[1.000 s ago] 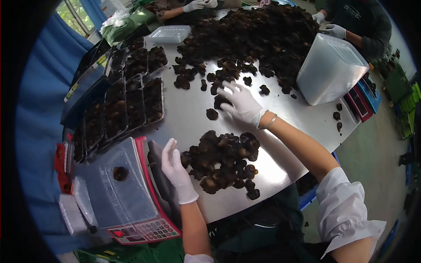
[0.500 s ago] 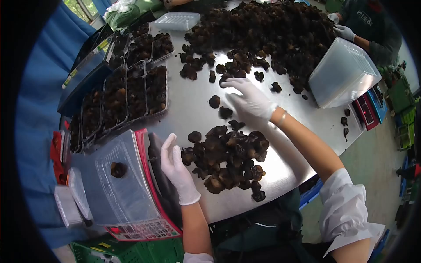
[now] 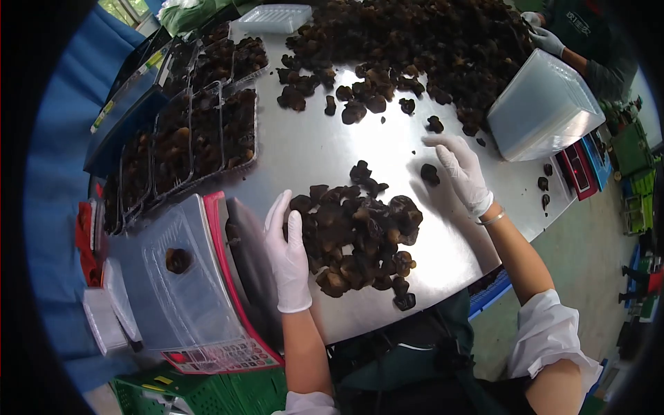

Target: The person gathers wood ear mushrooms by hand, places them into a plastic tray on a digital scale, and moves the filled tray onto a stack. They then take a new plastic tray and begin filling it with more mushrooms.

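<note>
A small heap of dark brown wood ear mushrooms (image 3: pixel 360 238) lies on the metal table in front of me. My left hand (image 3: pixel 286 252), in a white glove, rests against the heap's left edge, its fingers straight and the thumb apart. To the heap's upper right is my right hand (image 3: pixel 462 173), also gloved, fingers stretched out and holding nothing. Just left of it, close to its fingers, sits a single loose wood ear piece (image 3: pixel 429 174). Beside my left hand stands a scale (image 3: pixel 221 277) with a clear plastic tray (image 3: pixel 159 283) on it and one mushroom piece (image 3: pixel 178 261) on top.
A large mushroom pile (image 3: pixel 415 48) covers the table's far side. Filled clear trays (image 3: pixel 223 135) stand at the left, and an unfilled tray (image 3: pixel 275 19) lies behind. Stacked clear containers (image 3: pixel 546 107) and a red scale (image 3: pixel 577 169) are at right. A co-worker's gloved hands (image 3: pixel 546 40) touch the pile.
My right hand has moved right and toward me, away from the scattered pieces. Some pieces in the middle have shifted toward the heap. My left hand has moved slightly right, against the heap.
</note>
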{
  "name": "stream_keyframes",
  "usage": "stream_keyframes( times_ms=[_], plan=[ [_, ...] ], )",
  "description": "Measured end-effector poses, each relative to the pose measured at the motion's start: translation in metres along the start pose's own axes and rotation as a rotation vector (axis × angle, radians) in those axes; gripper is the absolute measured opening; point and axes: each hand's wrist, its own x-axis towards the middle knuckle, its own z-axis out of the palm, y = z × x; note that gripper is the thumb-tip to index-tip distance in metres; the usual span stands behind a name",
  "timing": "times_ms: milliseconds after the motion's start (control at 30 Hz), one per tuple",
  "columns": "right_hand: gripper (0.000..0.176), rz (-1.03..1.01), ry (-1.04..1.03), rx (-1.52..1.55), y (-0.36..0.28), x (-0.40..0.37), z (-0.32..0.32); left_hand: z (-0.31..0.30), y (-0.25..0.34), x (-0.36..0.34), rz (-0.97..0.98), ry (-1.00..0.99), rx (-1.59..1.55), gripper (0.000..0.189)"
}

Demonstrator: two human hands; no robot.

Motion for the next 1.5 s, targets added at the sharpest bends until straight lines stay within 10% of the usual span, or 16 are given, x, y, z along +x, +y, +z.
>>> stream_keyframes(
  times_ms=[100, 167, 567, 667, 767, 867, 1133, 1500],
  plan=[
    [0.028, -0.271, -0.011, -0.421, 0.017, -0.028, 0.027, 0.004, 0.005, 0.001, 0.039, -0.037, 0.062, 0.040],
    [0.047, 0.023, -0.109, -0.059, -0.002, -0.029, 0.050, 0.007, 0.006, 0.000, 0.107, -0.111, 0.103, 0.041],
    [0.044, -0.164, -0.589, 0.187, -0.027, 0.010, 0.073, -0.006, 0.004, -0.006, 0.045, -0.121, -0.335, 0.053],
    [0.060, -0.055, -0.773, 0.254, -0.036, 0.017, 0.056, -0.030, 0.015, -0.031, 0.119, -0.129, 0.094, 0.072],
    [0.134, -0.181, -0.977, -0.129, -0.042, 0.018, 0.051, -0.043, 0.027, -0.064, 0.024, -0.294, 0.590, 0.132],
    [0.150, -0.198, -1.048, -0.468, -0.076, 0.011, 0.046, -0.029, 0.047, -0.081, -0.028, -0.417, 0.830, 0.149],
    [0.107, -0.202, -0.907, -0.265, -0.062, 0.030, 0.093, 0.013, 0.058, -0.041, -0.248, -0.320, 0.497, 0.123],
    [0.057, -0.144, -0.716, 0.179, -0.070, 0.038, 0.060, 0.021, 0.054, -0.018, -0.073, -0.271, -0.025, 0.096]
  ],
)
